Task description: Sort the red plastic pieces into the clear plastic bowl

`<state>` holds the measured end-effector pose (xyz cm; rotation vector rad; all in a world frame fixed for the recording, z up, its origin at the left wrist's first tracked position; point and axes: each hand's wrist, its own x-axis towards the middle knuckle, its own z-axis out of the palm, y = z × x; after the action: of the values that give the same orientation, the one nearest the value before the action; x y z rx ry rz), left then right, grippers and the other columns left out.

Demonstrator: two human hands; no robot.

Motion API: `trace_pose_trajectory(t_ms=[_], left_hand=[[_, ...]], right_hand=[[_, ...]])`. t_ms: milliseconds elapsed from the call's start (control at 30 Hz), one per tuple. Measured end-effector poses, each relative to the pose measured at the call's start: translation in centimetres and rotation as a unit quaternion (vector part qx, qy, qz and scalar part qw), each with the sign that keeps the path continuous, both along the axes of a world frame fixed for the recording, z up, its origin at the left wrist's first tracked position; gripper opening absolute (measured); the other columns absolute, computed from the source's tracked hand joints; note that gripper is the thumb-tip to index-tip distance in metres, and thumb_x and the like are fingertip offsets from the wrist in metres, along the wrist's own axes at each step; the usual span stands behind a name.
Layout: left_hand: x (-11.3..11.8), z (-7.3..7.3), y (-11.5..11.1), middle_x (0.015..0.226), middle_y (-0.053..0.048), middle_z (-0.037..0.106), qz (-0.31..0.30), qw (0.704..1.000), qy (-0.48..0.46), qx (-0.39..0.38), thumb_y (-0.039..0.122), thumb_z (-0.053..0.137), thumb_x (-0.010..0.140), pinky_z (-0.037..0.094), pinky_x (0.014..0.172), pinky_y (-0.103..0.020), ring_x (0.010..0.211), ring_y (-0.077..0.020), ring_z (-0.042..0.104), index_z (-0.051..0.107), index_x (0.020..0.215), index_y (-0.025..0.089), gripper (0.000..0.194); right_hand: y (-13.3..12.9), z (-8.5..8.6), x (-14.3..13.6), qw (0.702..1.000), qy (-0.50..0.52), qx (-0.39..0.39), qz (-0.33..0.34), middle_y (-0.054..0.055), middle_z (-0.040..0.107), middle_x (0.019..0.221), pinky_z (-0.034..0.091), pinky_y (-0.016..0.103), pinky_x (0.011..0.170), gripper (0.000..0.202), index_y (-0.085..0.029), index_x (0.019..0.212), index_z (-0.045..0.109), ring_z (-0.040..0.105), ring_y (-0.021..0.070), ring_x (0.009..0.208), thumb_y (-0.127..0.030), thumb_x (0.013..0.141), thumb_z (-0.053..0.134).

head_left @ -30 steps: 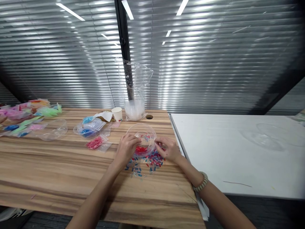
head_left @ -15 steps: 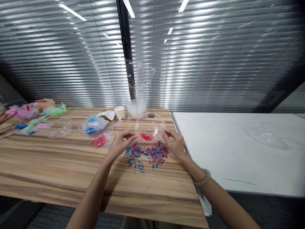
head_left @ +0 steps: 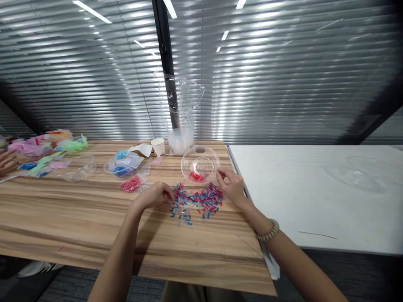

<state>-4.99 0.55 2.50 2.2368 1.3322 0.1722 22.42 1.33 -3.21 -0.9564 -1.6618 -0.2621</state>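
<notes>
Clear plastic bowl: I have the bowl (head_left: 206, 157) just right of the frame's centre on the wood-grain table (head_left: 78, 218), upright, directly beyond the loose pile.
Red pieces inside: a small heap of short red pieces (head_left: 197, 176) lies at the bowl's near side; I see no blue among them.
Mixed pile: red, blue and clear tube-like pieces (head_left: 210, 196) are scattered mid-frame, below the bowl.
Done and left: I judge that only a small share of the red is in the bowl; plenty of red lies outside, mingled with blue and clear.
Left hand: my left hand (head_left: 155, 195) is at the pile's left edge, fingers curled, tips close together; whether they pinch a piece, I cannot tell.
Right hand: my right hand (head_left: 232, 187) has its fingertips at the bowl's right rim; I cannot tell whether they clamp it or merely rest there.
Left of the pile: a bag of pinkish-red pieces (head_left: 131, 183) lies near, with a clear container (head_left: 108, 167) holding blue packets beyond it.
Upper middle: a paper cup (head_left: 158, 147) stands beside bagged clear bowls (head_left: 180, 141).
</notes>
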Motion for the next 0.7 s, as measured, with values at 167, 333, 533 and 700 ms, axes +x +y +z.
trace_pose_trajectory(t_ms=[167, 333, 533, 700], left_hand=[[0.1, -0.4, 0.1, 0.068, -0.002, 0.068, -0.003, 1.000, -0.004, 0.005, 0.012, 0.054, 0.061, 0.040, 0.056, -0.018, 0.062, -0.0139, 0.059, 0.072, 0.068, 0.018, 0.020], [0.2, -0.7, 0.2, 0.067, -0.001, 0.067, -0.016, 1.000, 0.003, 0.001, 0.012, 0.055, 0.062, 0.037, 0.055, -0.018, 0.060, -0.0129, 0.056, 0.073, 0.070, 0.019, 0.021], [0.2, -0.9, 0.3, 0.067, -0.001, 0.067, -0.026, 1.000, 0.000, 0.000, 0.015, 0.059, 0.063, 0.037, 0.055, -0.018, 0.060, -0.0127, 0.056, 0.072, 0.069, 0.018, 0.014], [0.3, -1.2, 0.3, 0.065, -0.001, 0.065, -0.020, 1.000, 0.009, -0.004, 0.017, 0.060, 0.064, 0.036, 0.053, -0.018, 0.059, -0.0126, 0.056, 0.070, 0.069, 0.017, 0.011]], right_hand=[[-0.1, 0.2, 0.1, 1.000, -0.001, -0.013, 0.000, 0.003, 0.068, 0.075, 0.051, 0.027, 0.060, 0.013, -0.020, 0.083, 0.060, 0.063, 0.0150, 0.063, -0.021, 0.085, 0.048], [-0.1, 0.2, 0.0, 1.000, -0.006, -0.005, -0.006, 0.003, 0.068, 0.075, 0.051, 0.026, 0.058, 0.012, -0.020, 0.083, 0.060, 0.062, 0.0141, 0.061, -0.021, 0.085, 0.048], [-0.1, 0.2, 0.1, 1.000, -0.004, -0.014, -0.001, 0.003, 0.068, 0.075, 0.050, 0.026, 0.057, 0.012, -0.019, 0.084, 0.060, 0.061, 0.0136, 0.058, -0.023, 0.086, 0.048], [-0.1, 0.2, 0.1, 1.000, -0.009, -0.013, 0.006, 0.003, 0.068, 0.075, 0.050, 0.026, 0.057, 0.014, -0.019, 0.084, 0.060, 0.062, 0.0143, 0.061, -0.024, 0.086, 0.048]])
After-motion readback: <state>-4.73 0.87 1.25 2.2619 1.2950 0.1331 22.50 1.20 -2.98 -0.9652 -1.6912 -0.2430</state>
